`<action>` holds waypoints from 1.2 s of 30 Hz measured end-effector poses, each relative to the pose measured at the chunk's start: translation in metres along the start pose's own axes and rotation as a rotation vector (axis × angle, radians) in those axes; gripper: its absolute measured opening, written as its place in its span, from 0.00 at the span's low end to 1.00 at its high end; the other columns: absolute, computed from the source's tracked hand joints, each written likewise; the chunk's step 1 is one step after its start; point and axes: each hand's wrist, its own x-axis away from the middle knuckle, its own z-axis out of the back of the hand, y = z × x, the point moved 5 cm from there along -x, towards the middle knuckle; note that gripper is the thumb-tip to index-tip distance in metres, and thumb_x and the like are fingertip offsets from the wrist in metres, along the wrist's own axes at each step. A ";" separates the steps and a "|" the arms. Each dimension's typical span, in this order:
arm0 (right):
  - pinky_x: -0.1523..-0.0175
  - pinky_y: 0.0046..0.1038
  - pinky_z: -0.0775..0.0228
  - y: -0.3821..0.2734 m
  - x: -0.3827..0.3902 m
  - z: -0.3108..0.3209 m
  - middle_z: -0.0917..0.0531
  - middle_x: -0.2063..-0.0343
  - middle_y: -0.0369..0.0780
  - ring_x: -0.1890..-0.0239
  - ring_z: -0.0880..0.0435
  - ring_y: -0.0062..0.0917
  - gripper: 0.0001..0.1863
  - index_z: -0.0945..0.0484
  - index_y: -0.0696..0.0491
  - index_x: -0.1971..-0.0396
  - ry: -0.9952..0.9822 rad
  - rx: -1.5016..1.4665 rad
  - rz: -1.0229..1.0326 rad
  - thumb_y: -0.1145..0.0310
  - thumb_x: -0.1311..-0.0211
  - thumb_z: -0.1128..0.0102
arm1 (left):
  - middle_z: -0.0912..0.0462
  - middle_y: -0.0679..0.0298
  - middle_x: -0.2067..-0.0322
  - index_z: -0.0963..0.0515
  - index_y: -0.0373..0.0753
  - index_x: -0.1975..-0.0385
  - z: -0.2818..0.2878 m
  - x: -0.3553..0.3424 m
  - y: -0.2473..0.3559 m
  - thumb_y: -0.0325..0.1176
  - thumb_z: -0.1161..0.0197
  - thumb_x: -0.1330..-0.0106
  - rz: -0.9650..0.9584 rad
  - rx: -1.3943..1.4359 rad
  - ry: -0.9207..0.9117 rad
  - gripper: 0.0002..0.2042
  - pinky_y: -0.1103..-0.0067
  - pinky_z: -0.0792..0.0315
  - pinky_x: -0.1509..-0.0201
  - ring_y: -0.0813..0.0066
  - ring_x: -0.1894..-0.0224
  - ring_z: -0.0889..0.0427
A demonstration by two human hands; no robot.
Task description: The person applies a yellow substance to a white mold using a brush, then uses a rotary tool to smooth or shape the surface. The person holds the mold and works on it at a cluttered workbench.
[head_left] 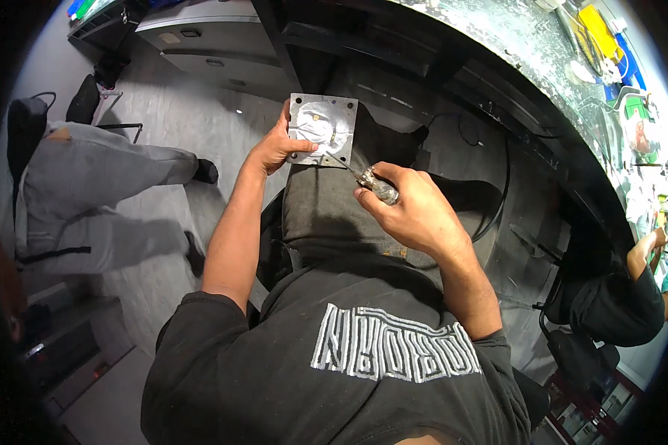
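Note:
A square silver metal plate [344, 119] with corner holes and a rounded recess rests over my lap. My left hand [278, 144] grips its left edge, the thumb lying across the lower part of the face. In my right hand [421, 211] is a screwdriver [367, 180] with a clear handle. Its thin shaft points up and left, and the tip meets or nearly meets the plate's lower part, close to my left thumb. Whether the tip sits in a hole is too small to tell.
A dark-framed workbench [497, 37] curves along the far and right side, with tools and coloured items on top. Grey drawers [215, 59] stand at the far left. One person in grey trousers [119, 174] is at left; another person's arm [640, 256] shows at right.

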 end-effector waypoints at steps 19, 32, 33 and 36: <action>0.60 0.37 0.21 -0.015 -0.010 0.002 0.12 0.73 0.51 0.72 0.10 0.37 0.21 0.15 0.64 0.55 -0.056 0.076 -0.003 0.59 0.34 0.32 | 0.28 0.63 0.34 0.49 0.47 0.20 0.004 -0.002 -0.004 0.18 0.21 0.53 0.024 0.039 -0.045 0.59 0.72 0.33 0.27 0.69 0.34 0.25; 0.59 0.38 0.20 -0.017 -0.011 -0.002 0.12 0.73 0.52 0.70 0.09 0.39 0.21 0.15 0.64 0.54 -0.047 0.090 0.028 0.58 0.33 0.33 | 0.30 0.61 0.33 0.50 0.51 0.20 0.002 0.002 -0.001 0.23 0.28 0.48 0.046 0.121 -0.074 0.53 0.71 0.37 0.25 0.68 0.31 0.30; 0.59 0.38 0.20 -0.017 -0.012 -0.002 0.12 0.73 0.52 0.70 0.09 0.39 0.21 0.15 0.64 0.54 -0.042 0.088 0.032 0.58 0.33 0.33 | 0.30 0.61 0.33 0.50 0.51 0.20 0.002 0.002 -0.002 0.23 0.29 0.47 0.053 0.131 -0.068 0.52 0.71 0.37 0.25 0.68 0.31 0.30; 0.59 0.38 0.20 -0.017 -0.013 -0.002 0.12 0.73 0.52 0.70 0.09 0.39 0.22 0.16 0.64 0.54 -0.043 0.090 0.027 0.58 0.33 0.33 | 0.30 0.61 0.33 0.50 0.51 0.20 0.003 0.004 -0.001 0.24 0.31 0.48 0.058 0.131 -0.073 0.51 0.71 0.37 0.25 0.68 0.31 0.30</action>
